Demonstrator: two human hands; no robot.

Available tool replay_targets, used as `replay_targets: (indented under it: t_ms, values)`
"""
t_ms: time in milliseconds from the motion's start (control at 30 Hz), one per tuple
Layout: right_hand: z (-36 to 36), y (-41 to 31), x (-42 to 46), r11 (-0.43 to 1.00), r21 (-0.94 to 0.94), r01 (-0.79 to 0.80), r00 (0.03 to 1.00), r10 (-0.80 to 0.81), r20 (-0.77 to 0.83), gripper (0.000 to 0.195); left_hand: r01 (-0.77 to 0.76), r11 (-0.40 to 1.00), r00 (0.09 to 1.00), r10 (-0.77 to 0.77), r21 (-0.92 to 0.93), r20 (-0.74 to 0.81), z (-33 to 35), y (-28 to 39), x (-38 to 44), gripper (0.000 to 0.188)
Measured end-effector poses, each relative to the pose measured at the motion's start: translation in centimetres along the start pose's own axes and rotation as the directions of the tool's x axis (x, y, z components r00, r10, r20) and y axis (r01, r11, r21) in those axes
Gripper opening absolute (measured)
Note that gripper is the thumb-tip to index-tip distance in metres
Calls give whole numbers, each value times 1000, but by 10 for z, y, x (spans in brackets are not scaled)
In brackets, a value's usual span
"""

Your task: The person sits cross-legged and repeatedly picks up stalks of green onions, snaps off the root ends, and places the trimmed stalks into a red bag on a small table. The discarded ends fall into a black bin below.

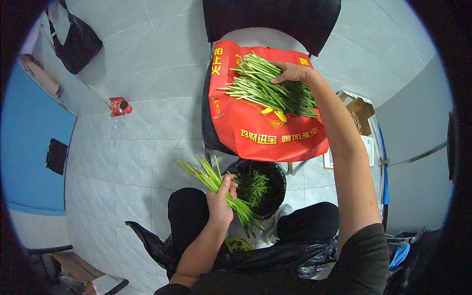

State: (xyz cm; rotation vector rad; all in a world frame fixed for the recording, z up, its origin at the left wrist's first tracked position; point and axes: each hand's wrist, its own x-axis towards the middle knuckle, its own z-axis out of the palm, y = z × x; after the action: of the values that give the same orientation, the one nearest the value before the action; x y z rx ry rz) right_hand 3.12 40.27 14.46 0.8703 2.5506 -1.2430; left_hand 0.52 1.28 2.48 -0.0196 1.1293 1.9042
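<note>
My left hand [222, 199] is closed around a small bunch of garlic chives [206, 174]. The pale stem ends point up and to the left, and the green tips hang down past my wrist. Up on the chair, my right hand [289, 72] touches a larger pile of garlic chives [258, 79], thumb and fingers apart over the stems. Part of that pile is behind my forearm. Beneath it lies a red bag [228, 125] with yellow printing, spread over the seat. Just right of my left hand, a black-lined bin [281, 184] holds green scraps [256, 188].
A dark chair back [273, 18] rises behind the red bag. My knees [188, 206] flank the bin. An open cardboard box [365, 114] stands at right. Far left are a red packet [117, 107] on the floor and a hanging black bag [79, 46].
</note>
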Motion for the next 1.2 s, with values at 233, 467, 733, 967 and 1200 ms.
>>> replay_targets:
  t_ms: [233,467,733,967,1200]
  values:
    - [4,4,-12,993,39,109,993,-106,-60,98,-16,1000,1000,16,16,0,0,-4,1,20]
    - [83,10,-9,715,-698,-33,747,-446,-493,90,-10,998,1000,11,61,-14,2,-4,-1,20]
    - [100,-5,-28,695,-710,-116,686,-460,-563,91,-4,998,999,2,68,38,-3,-13,3,20]
    - [133,-57,-76,791,-612,-5,361,-569,-739,73,-6,998,996,1,57,90,-7,-15,4,22]
    - [214,-94,-155,907,-173,385,599,-388,-700,30,74,997,969,-69,-10,235,-3,-15,0,21]
